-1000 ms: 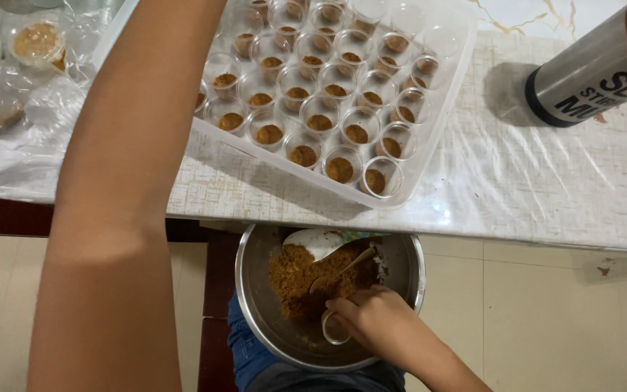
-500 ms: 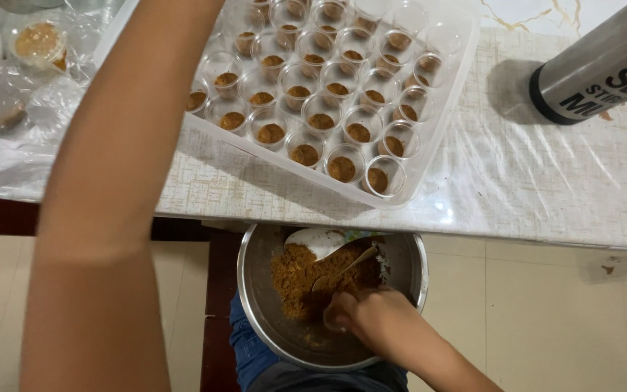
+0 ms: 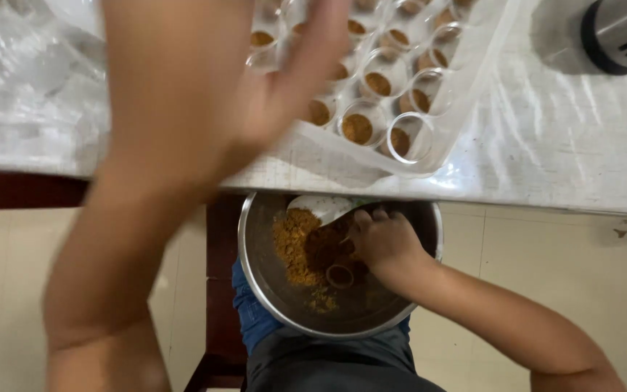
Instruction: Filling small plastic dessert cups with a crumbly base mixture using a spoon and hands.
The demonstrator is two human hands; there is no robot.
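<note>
My left hand (image 3: 284, 80) hovers blurred over the near part of a clear plastic tray (image 3: 466, 109), fingers apart and holding nothing. The tray holds several small clear cups (image 3: 358, 128) with brown powder in them. On my lap sits a round metal bowl (image 3: 255, 261) with orange-brown powder (image 3: 292, 243). My right hand (image 3: 382, 243) is inside the bowl, fingers curled, with a small cup (image 3: 339, 276) at its thumb side, pressed into the powder. A white scoop (image 3: 324, 207) lies at the bowl's far rim, by my fingertips.
The tray rests on a table covered with clear plastic sheet (image 3: 567, 152), its edge just above the bowl. A steel and black flask (image 3: 618, 33) lies at the far right. Crumpled plastic (image 3: 23, 65) sits at the left. Pale floor tiles (image 3: 560, 261) lie below.
My left arm has drawn back from far across the tray, so the hand now shows over its near rows. My right hand has shifted toward the bowl's far side with the cup.
</note>
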